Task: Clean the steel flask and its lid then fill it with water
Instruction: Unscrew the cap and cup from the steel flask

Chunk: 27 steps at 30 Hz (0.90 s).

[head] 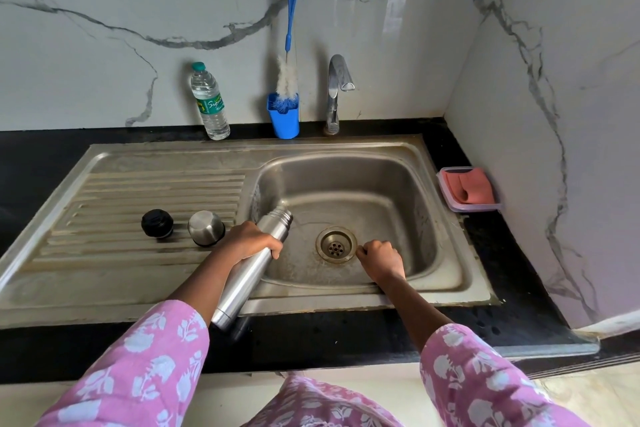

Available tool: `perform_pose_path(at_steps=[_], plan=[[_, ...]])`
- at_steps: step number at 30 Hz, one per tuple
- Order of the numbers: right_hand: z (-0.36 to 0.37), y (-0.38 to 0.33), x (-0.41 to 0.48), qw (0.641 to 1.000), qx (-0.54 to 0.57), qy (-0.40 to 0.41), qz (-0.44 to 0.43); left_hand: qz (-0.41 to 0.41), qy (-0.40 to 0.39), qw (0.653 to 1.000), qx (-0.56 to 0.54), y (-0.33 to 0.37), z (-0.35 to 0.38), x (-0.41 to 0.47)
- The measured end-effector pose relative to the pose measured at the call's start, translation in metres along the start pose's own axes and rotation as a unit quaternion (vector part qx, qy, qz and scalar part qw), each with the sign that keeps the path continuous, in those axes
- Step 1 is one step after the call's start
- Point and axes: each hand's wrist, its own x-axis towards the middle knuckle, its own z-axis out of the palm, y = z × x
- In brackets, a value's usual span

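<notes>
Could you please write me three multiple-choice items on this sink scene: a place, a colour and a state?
1. Where are the black cap and the steel cap? A. on the drainboard B. in the basin C. on the counter
2. What colour is the brush holder? A. red B. blue C. green
3. How is the flask? A. capped, upright B. lying loose C. open, tilted, gripped by the left hand
Answers: 1 A, both stand on the ribbed drainboard; 2 B, it is blue like the brush handle; 3 C, its bare mouth points over the basin.
</notes>
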Motion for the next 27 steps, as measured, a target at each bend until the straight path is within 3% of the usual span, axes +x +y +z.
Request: perform_pose_path(at_steps=[12,27], plan=[[0.0,0.0,0.0,1.0,0.003,0.005,-0.002,0.001,-0.023,0.999,-0.022,0.004,0.0,0.011],[0.0,0.003,0.002,1.0,0.004,0.017,0.01,-0.022,-0.045,0.998,0.037,0.019,-0.004,0.014]])
